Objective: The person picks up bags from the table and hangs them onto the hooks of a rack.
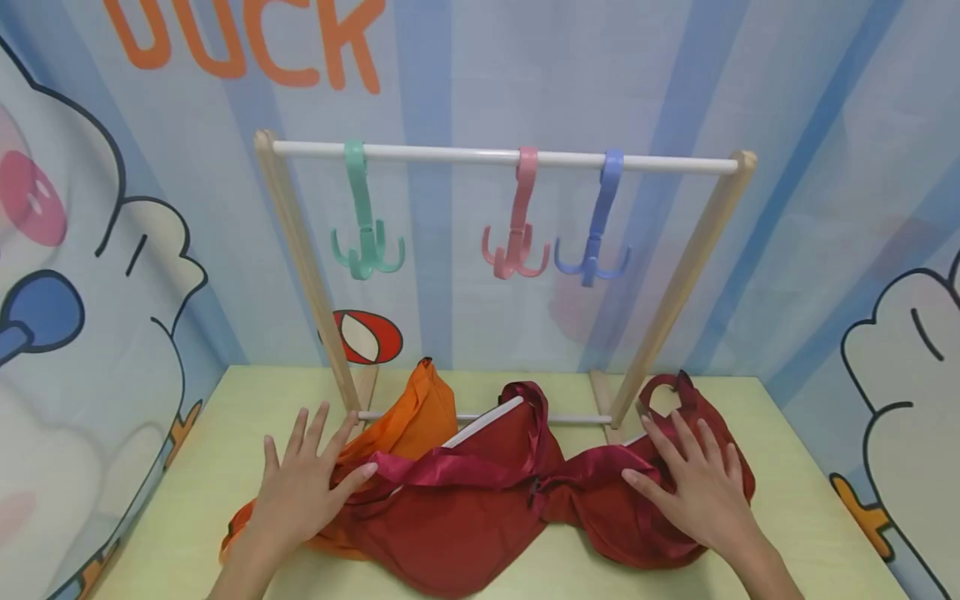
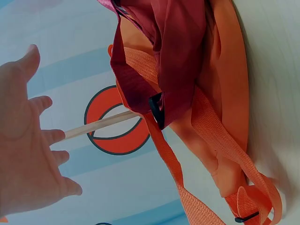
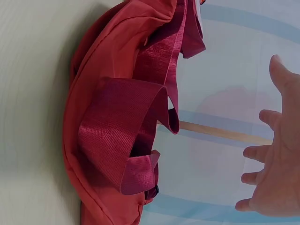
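Note:
In the head view, two dark red fabric bags lie side by side on the table: a middle one [image 1: 450, 533] and a right one [image 1: 618, 529], with shiny wine-red straps [image 1: 465, 473] and a black buckle. An orange bag [image 1: 427, 412] is partly hidden under the middle red one; its orange webbing strap [image 2: 166, 157] hangs down in the left wrist view. My left hand [image 1: 300, 487], fingers spread, is over the left end of the orange and red bags. Above the right bag is my right hand [image 1: 701, 492], also spread. Both wrist views show the hands apart from the fabric, holding nothing.
Behind the bags stands a wooden rack with a white top rail [image 1: 442, 154]. Green [image 1: 365, 242], pink [image 1: 517, 242] and blue [image 1: 594, 250] multi-prong hooks hang from it. A cartoon-printed curtain [image 1: 487, 317] surrounds the pale yellow table [image 1: 795, 533].

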{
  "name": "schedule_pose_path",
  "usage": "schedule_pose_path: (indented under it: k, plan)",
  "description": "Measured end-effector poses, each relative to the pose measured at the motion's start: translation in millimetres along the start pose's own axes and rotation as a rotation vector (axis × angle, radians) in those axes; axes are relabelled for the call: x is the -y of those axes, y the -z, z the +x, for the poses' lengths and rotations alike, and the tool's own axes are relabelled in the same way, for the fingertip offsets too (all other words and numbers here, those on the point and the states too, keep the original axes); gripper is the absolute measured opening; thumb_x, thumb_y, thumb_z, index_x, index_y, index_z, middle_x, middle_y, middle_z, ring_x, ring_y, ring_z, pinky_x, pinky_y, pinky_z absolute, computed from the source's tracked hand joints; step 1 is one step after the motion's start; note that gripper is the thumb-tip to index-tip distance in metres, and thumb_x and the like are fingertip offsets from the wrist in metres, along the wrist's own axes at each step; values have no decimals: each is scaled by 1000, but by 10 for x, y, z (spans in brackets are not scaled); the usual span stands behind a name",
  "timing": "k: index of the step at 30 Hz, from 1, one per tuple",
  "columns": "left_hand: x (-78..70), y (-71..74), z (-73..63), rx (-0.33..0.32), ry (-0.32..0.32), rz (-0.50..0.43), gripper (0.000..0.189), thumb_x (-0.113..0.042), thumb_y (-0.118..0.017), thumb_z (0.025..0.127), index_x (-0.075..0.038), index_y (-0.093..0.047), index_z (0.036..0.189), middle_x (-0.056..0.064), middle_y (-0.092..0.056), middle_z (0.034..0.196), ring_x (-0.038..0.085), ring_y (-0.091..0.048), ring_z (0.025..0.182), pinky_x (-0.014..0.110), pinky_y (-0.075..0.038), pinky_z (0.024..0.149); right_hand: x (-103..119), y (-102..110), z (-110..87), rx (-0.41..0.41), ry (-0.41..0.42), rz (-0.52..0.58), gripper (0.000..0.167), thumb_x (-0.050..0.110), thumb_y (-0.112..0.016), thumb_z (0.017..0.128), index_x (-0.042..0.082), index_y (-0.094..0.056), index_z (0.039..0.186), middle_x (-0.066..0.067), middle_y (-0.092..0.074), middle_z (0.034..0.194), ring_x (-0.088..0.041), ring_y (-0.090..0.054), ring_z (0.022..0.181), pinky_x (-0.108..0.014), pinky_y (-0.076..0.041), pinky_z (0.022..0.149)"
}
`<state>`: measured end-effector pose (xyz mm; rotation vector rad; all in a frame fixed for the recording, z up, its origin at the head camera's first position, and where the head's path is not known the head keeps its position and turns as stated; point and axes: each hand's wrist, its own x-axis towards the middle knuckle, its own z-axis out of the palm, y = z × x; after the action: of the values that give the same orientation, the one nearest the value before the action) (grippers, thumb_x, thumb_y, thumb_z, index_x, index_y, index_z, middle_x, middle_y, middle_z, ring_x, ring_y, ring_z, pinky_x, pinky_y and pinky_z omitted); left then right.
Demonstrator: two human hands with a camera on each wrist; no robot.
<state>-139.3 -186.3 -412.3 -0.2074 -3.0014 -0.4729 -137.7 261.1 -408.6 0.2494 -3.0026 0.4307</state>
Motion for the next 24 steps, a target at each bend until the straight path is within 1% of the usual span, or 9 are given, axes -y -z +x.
schedule_pose_path:
  k: [3,7,10,13,17,20,24]
  plan:
    - [15,20,-4,-17,-13,12,76,-62,-47,84,-16,-32,142,22,-17,147,43,-6,133,71,-2,94,15,16,7,-6,14,20,75,58,-50,85,19,-27,145,-21,-17,147,-46,-5,132,-69,0,94]
    - [35,55,-20,-37,-34,28,75,-62,-47,84,-14,-35,141,22,-20,146,45,-11,131,72,-10,92,30,21,16,-21,31,37,75,57,-52,84,19,-28,144,-21,-19,146,-44,-6,133,-69,0,95]
    - [62,69,-41,-42,-46,23,76,-61,-48,83,-12,-35,140,23,-21,145,45,-14,131,72,-12,91,34,12,25,-34,44,48,75,56,-54,84,18,-29,143,-21,-22,145,-44,-8,132,-68,-1,95]
    - [110,52,-69,-54,-63,7,76,-59,-51,83,-12,-35,141,22,-23,144,44,-16,131,72,-14,91,44,0,39,-42,54,61,75,55,-55,83,16,-31,142,-21,-24,143,-44,-11,132,-68,-4,96]
    - [191,15,-107,-85,-81,-38,76,-56,-57,81,-12,-36,140,22,-25,143,43,-22,129,70,-18,92,81,-14,64,-45,74,90,75,53,-58,82,14,-33,141,-20,-26,143,-44,-13,131,-68,-7,95]
    - [244,7,-129,-98,-74,-71,77,-54,-61,79,-10,-37,139,23,-28,141,43,-27,126,67,-23,92,116,-35,85,-55,102,120,75,50,-60,82,14,-33,141,-20,-28,142,-44,-16,130,-70,-11,92]
    - [300,2,-164,-78,-45,-110,80,-53,-63,78,-8,-36,139,25,-28,140,45,-30,122,65,-29,90,156,-77,109,-81,145,170,73,46,-64,80,15,-35,140,-20,-31,140,-45,-21,128,-70,-17,88]
